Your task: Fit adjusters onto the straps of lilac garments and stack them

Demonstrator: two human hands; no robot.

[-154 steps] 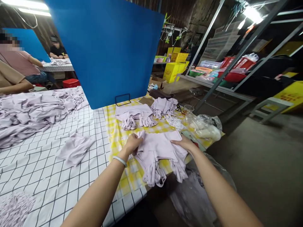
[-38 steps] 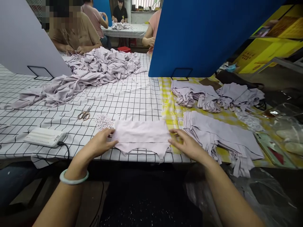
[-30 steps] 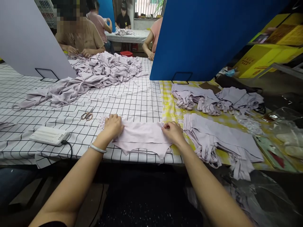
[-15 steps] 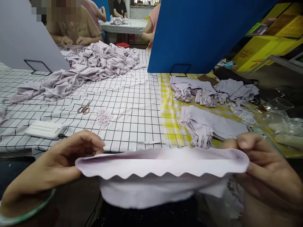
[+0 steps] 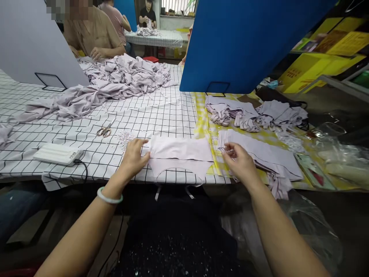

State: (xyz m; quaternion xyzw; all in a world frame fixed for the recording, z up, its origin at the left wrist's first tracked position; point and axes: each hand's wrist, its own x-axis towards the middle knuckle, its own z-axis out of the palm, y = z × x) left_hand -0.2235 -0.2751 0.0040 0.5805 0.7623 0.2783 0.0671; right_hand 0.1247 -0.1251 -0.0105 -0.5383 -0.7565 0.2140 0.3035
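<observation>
A pale lilac garment (image 5: 180, 152) lies flat at the near edge of the checked tablecloth (image 5: 161, 119), its straps hanging over the edge. My left hand (image 5: 134, 156) rests on the garment's left edge with fingers spread flat. To the right, my right hand (image 5: 239, 161) hovers just off the garment, over the near left corner of a neat stack of lilac garments (image 5: 259, 154). Its fingers are loosely curled and nothing shows in them.
Scissors (image 5: 104, 130), a heap of small paper tags (image 5: 125, 136) and a white power bank (image 5: 57, 154) lie left. A big heap of lilac garments (image 5: 115, 84) fills the back, with people beyond. Blue (image 5: 245, 42) and white (image 5: 31, 42) dividers stand upright. Plastic bags (image 5: 340, 154) sit right.
Half a second ago both hands held the garment up, stretched near the camera. Now it lies flat on the table edge; the right hand has let go and moved toward the stack.
</observation>
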